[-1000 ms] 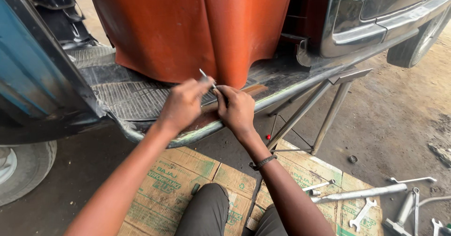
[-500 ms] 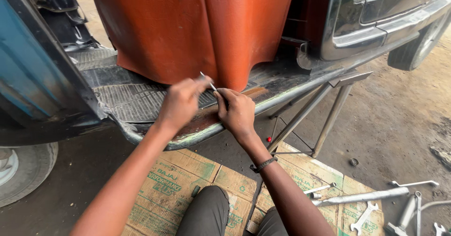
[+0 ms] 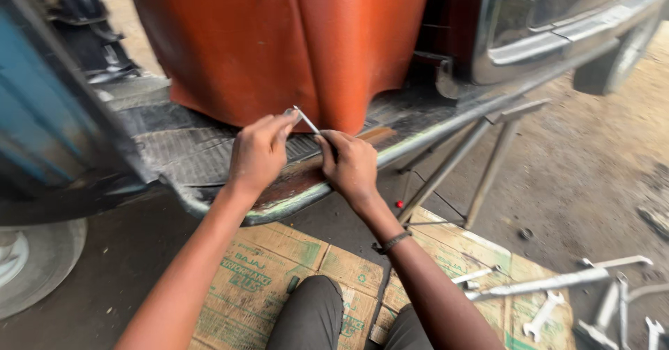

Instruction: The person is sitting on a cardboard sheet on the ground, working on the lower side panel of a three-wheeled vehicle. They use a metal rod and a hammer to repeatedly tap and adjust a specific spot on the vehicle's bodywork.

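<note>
The thin metal rod [image 3: 306, 121] is partly hidden: its lower end goes into the right hand [image 3: 352, 165], which is closed around it, and the left hand [image 3: 259, 151] pinches its top end. What the rod goes into cannot be seen. It sits on the footboard [image 3: 188, 151], in front of the orange panel [image 3: 279, 43]. There are two hands, one rod, and several spanners [image 3: 543, 313] on the cardboard [image 3: 258, 273]. Both hands have stayed on the rod since the earlier picture.

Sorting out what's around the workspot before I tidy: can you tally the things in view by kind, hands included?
Hands on the thin metal tool: 2, left hand and right hand
Thin metal tool: 1
Orange seat cover: 1
Flattened cardboard sheets: 1 patch
Loose wrenches and rods on the ground: at least 5, some cut off
Total: at least 10
</note>
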